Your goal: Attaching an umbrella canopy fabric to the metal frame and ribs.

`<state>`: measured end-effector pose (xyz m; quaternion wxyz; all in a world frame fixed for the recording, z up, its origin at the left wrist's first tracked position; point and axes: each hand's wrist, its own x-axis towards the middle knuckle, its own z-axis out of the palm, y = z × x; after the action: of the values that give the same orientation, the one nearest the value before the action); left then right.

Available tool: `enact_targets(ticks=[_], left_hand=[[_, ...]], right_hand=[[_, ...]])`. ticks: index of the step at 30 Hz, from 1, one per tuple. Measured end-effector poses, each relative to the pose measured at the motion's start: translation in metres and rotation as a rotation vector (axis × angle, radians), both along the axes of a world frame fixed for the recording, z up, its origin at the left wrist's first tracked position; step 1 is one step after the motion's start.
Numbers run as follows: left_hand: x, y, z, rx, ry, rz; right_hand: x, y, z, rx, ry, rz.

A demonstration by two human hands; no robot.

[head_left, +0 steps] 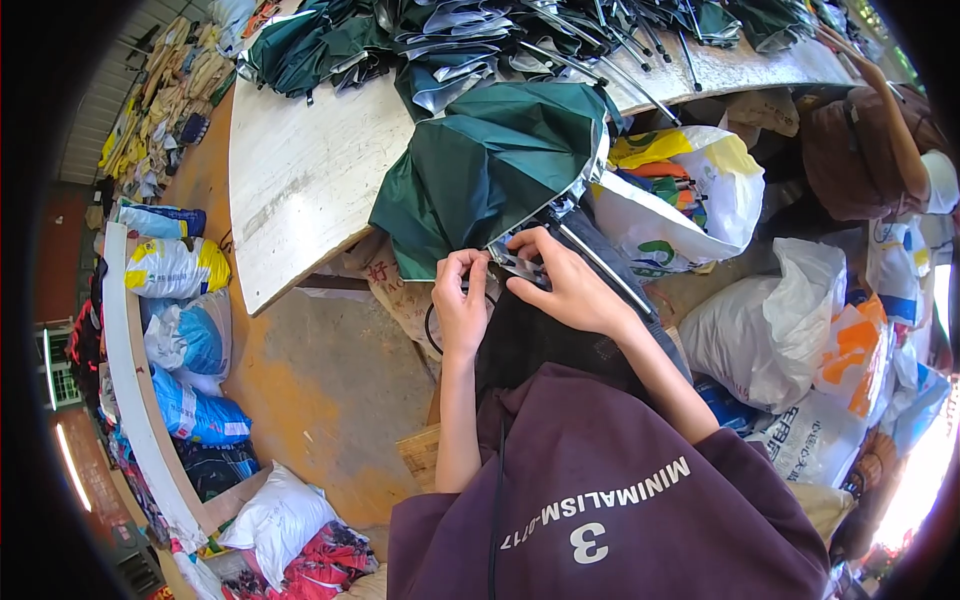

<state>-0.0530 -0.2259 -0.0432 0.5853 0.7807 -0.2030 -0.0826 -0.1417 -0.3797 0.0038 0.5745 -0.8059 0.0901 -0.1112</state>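
A dark green umbrella (490, 160) with a silvery lining lies partly folded across my lap and the table's edge. Its metal shaft (605, 265) slants down to the right over my dark trousers. My left hand (462, 298) is closed in a pinch at the near edge of the canopy. Close beside it, my right hand (565, 288) curls its fingers around the umbrella's metal ribs. The fingertips of both hands nearly meet, and whatever small part lies between them is too small to make out.
More folded green umbrellas (450, 40) are heaped along the far side of the white table (300, 180). Right of my knees stands an open white sack (725, 215) with umbrellas inside. Stuffed bags (765, 325) crowd the right; a low board (145, 380) and bags line the left. Another person's arm (885, 110) shows at far right.
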Motion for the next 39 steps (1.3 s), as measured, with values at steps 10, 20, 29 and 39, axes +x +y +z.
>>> enact_targets(ticks=[10,20,29,39], left_hand=[[-0.002,0.000,0.005,0.059,-0.003,0.024],[-0.003,0.001,0.007,0.092,0.014,0.026],[-0.004,-0.001,0.007,0.092,-0.040,0.014],[-0.004,0.003,0.008,0.093,-0.018,0.004]], right_hand=[[0.017,0.004,0.025,-0.621,0.155,-0.037],[0.023,-0.010,0.021,-0.551,0.122,0.068],[0.028,0.001,0.020,-0.611,0.229,0.042],[0.011,-0.026,0.026,-0.314,0.131,0.128]])
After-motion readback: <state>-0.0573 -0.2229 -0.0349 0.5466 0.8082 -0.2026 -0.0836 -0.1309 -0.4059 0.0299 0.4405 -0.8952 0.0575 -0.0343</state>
